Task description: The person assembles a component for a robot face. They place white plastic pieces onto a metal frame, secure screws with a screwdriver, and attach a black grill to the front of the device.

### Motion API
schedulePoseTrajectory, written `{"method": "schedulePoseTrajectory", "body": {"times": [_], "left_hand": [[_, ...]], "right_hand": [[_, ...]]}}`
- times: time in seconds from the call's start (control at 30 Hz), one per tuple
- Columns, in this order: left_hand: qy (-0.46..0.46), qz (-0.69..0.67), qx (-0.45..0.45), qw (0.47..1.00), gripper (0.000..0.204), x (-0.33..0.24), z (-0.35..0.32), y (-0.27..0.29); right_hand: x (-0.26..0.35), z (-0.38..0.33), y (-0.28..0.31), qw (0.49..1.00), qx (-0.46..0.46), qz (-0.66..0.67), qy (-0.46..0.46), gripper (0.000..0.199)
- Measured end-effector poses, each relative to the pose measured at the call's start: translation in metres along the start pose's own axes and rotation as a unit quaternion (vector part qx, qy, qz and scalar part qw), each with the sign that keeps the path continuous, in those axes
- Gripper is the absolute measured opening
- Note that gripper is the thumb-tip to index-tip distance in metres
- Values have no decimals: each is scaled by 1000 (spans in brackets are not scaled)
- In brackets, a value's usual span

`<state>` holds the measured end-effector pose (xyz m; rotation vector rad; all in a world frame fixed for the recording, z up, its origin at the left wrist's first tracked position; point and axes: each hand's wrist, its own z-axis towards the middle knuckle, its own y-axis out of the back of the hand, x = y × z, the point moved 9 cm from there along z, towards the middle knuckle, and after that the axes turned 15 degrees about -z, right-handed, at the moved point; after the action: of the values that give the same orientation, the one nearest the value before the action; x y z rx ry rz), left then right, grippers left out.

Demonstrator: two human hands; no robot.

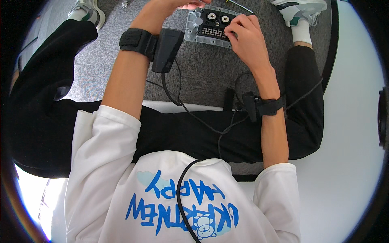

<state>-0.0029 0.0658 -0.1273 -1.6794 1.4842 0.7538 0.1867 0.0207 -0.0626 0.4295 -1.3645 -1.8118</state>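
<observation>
A grey metal housing [189, 25] lies on the carpet at the top of the view. Set into it is a black connector panel [207, 25] with two large round metal terminals and several rows of small metal contacts. My right hand [248, 35] reaches over the housing's right side. Its thumb and forefinger are pinched together at the right end of the contact rows; whatever lies between them is too small to make out. Beyond the housing's far left corner is my left hand [191, 3], cut by the upper edge, so its grip is hidden.
A thin tool with a yellowish end [240, 5] lies past the housing. Black wrist straps with box-shaped devices [167, 49] sit on both forearms. Dark cables [219, 131] run between them across my legs. My shoes [302, 10] flank the grey carpet [202, 77].
</observation>
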Motion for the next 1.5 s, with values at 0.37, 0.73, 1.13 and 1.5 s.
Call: {"method": "schedulePoseTrajectory", "body": {"times": [0.37, 0.73, 1.13, 1.5], "left_hand": [[-81, 95, -69, 990, 34, -8, -7, 71], [23, 162, -92, 982, 35, 21, -9, 68], [23, 207, -86, 974, 34, 25, -4, 56], [61, 184, -82, 978, 33, 29, -10, 62]], "right_hand": [[2, 4, 5, 999, 15, 27, 8, 6], [-48, -48, -29, 877, 447, -17, -175, 19], [56, -146, -102, 709, 702, -75, -1, 29], [42, -167, -113, 700, 698, -140, -61, 34]]}}
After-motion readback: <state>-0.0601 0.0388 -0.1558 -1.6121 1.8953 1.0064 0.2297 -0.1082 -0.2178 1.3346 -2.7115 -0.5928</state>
